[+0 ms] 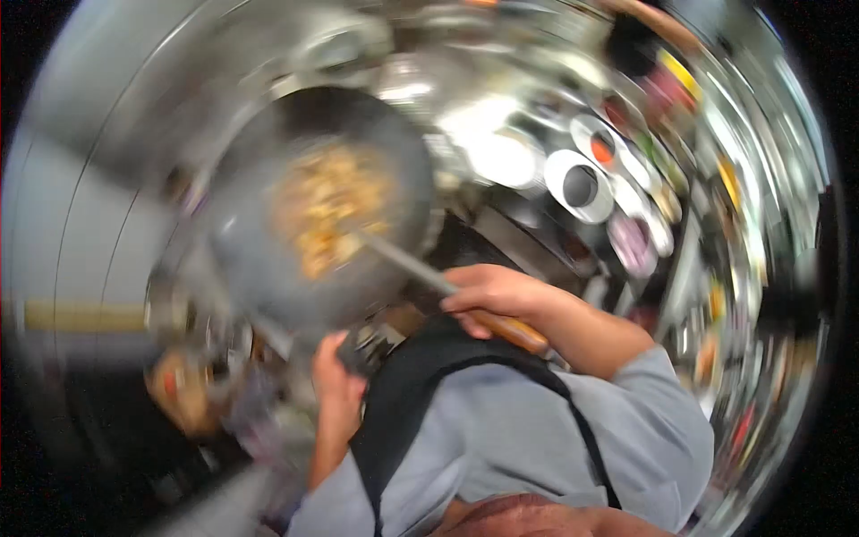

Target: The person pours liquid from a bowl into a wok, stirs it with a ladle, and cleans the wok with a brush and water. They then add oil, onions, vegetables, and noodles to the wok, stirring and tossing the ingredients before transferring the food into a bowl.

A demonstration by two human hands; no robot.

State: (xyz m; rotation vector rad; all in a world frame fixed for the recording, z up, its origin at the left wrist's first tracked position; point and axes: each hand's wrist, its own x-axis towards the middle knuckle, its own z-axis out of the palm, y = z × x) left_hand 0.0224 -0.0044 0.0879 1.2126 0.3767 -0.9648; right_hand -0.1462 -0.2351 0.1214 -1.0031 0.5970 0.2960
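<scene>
A large dark wok (242,259) holds a heap of small browned food pieces (331,210), blurred by motion. My right hand (488,297) is closed around a long metal cooking utensil (412,264) with an orange-brown wooden handle. Its far end sits among the food, so the shape of its head is hidden. At the wok's near side, my left hand (335,380) is closed on a dark part that looks like the wok handle (362,353), though blur hides the exact grip.
Right of the wok, a metal surface carries several white bowls, one with dark contents (580,186) and one with an orange item (601,148). A brown container (179,389) stands lower left. Another person's arm (662,22) shows at the upper right.
</scene>
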